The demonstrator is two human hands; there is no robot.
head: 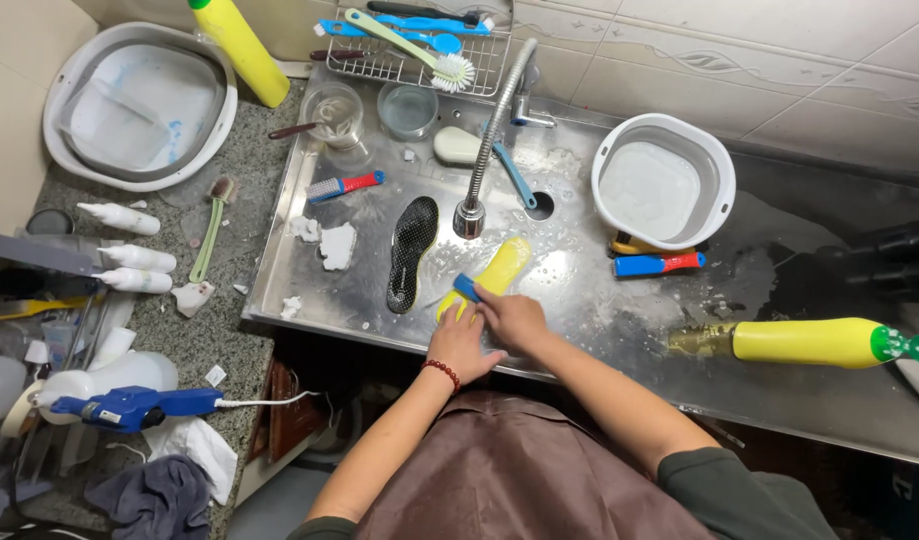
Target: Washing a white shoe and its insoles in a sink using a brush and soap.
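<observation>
A yellow insole (502,270) lies in the steel sink (580,290) under the flexible faucet (492,150). My left hand (460,345) presses flat on the insole's near end. My right hand (512,318) grips a small blue brush (467,288) and holds it against the yellow insole. A black insole (412,250) lies to the left of it, sole down on the wet steel.
A white tub (665,180) stands at the sink's right, with a blue and red brush (658,264) in front. A yellow bottle (815,342) lies at the right. A dish rack (420,45), glass bowls, another brush (342,186), a white basin (140,105) and spray bottles are at left.
</observation>
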